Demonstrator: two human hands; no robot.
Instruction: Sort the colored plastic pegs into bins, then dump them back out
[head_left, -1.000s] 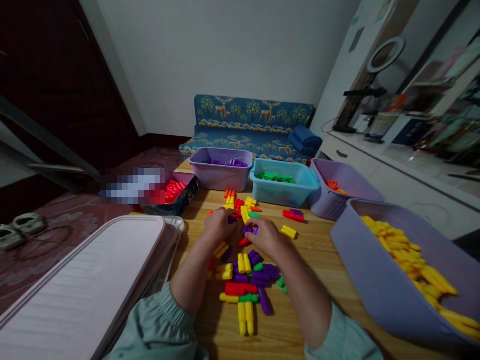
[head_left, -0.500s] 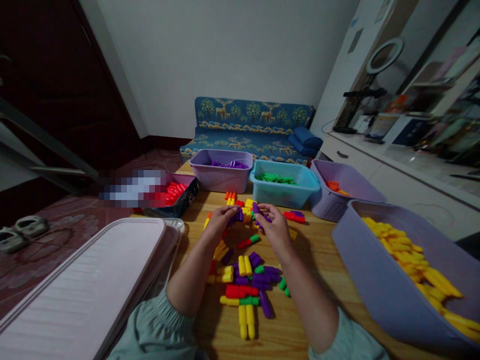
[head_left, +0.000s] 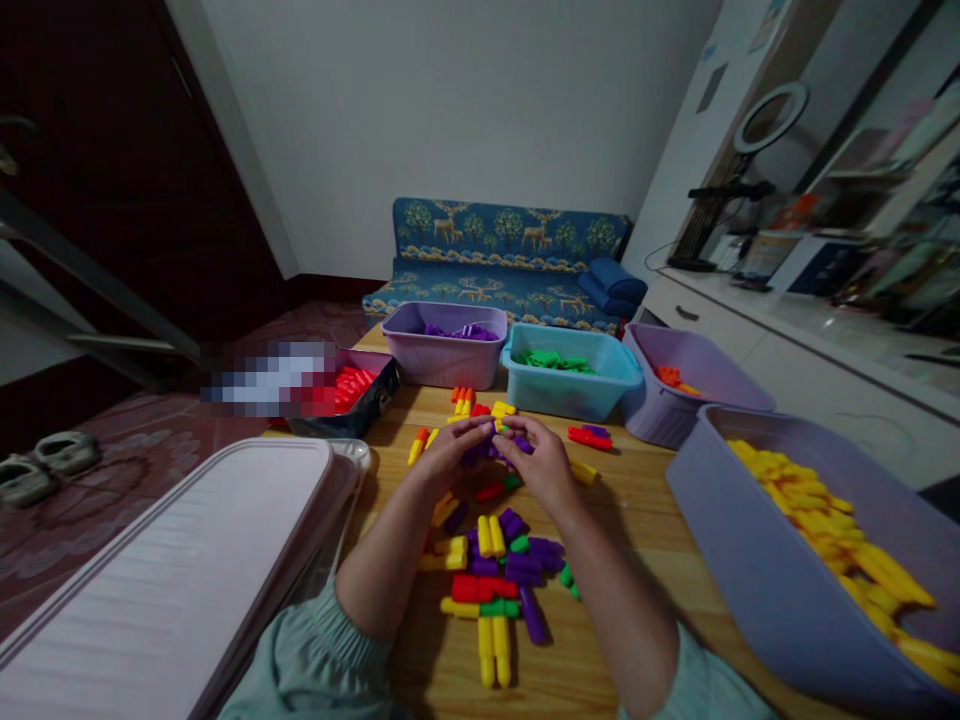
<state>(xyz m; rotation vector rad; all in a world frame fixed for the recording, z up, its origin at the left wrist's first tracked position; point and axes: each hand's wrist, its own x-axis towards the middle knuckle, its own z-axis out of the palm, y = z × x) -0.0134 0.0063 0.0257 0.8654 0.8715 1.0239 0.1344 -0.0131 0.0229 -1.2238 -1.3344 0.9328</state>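
Over the far middle of the table, my left hand (head_left: 450, 452) and my right hand (head_left: 541, 462) are close together, fingers closed around purple plastic bullet-shaped blocks (head_left: 484, 450). My fingers cover part of the purple pieces, so whether they are joined cannot be told. Under my hands lies a red-and-green joined block (head_left: 495, 489). Nearer to me is a flat cluster of yellow, purple, red and green blocks (head_left: 491, 580). Beyond my fingers sit more yellow and orange blocks (head_left: 463, 400).
Along the back stand a purple bin (head_left: 442, 365) of purple blocks and a turquoise bin (head_left: 570, 398) of green ones. On the right are bins with orange (head_left: 649, 405) and yellow blocks (head_left: 795, 490). A box of red blocks (head_left: 352, 390) and pale lids (head_left: 172, 570) are left.
My hands have come closer together, bringing the purple blocks from each hand to one spot between my fingers. The view has shifted slightly.
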